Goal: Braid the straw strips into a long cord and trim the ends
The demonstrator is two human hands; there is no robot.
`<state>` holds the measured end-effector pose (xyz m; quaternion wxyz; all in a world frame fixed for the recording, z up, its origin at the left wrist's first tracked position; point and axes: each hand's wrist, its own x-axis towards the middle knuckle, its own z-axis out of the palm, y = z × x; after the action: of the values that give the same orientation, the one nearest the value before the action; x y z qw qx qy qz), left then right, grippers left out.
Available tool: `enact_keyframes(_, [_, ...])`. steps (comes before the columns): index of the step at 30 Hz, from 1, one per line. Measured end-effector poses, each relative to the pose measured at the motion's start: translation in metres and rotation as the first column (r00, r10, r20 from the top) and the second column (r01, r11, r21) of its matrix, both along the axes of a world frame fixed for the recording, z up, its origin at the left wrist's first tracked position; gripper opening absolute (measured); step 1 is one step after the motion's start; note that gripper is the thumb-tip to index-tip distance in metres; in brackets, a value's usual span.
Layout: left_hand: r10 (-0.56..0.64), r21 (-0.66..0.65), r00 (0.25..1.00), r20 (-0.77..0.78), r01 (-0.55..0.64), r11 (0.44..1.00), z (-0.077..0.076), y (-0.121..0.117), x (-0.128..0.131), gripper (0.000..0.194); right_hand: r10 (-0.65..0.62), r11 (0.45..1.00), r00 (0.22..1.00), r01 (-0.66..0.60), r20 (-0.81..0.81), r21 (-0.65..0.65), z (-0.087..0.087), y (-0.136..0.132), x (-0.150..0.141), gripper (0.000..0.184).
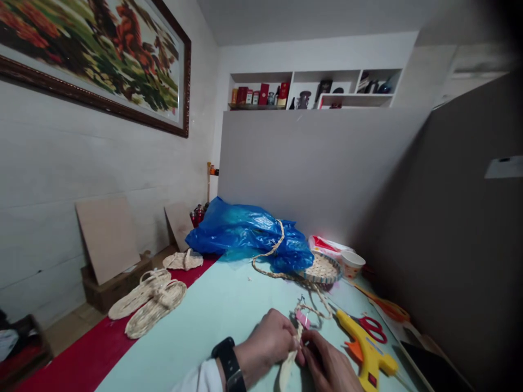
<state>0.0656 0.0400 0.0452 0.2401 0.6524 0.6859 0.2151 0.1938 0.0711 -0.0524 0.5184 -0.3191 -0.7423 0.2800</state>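
Looks mid-twist tbh, left fingers and right fingers both pinching the pale, flat fibre strip, next move wants even tension.

Pale walls, grey partition at twelve o'clock
Framed horse picture at ten; white recessed shelves with boxes above the partition; dark panel at three; pale green tabletop at six, red at eight.

Yellow glue gun blocks passage right; left tabletop open.
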Motion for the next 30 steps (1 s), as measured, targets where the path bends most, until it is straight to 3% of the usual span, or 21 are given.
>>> enact_keyframes(17, [0.027, 0.038, 0.999, -0.022, -0.026, 0.999, -0.008, 0.002, -0.005, 0.032, -0.038, 0.998, 0.999, 0.038, -0.012, 0.050, 0.005, -0.003, 0.005, 0.032])
enact_keyframes(30, [0.018, 0.016, 0.996, -0.089, -0.017, 1.000, -0.008, 0.003, -0.007, 0.029, -0.031, 1.000, 0.999, 0.031, -0.020, -0.001, 0.003, -0.010, -0.002, 0.035])
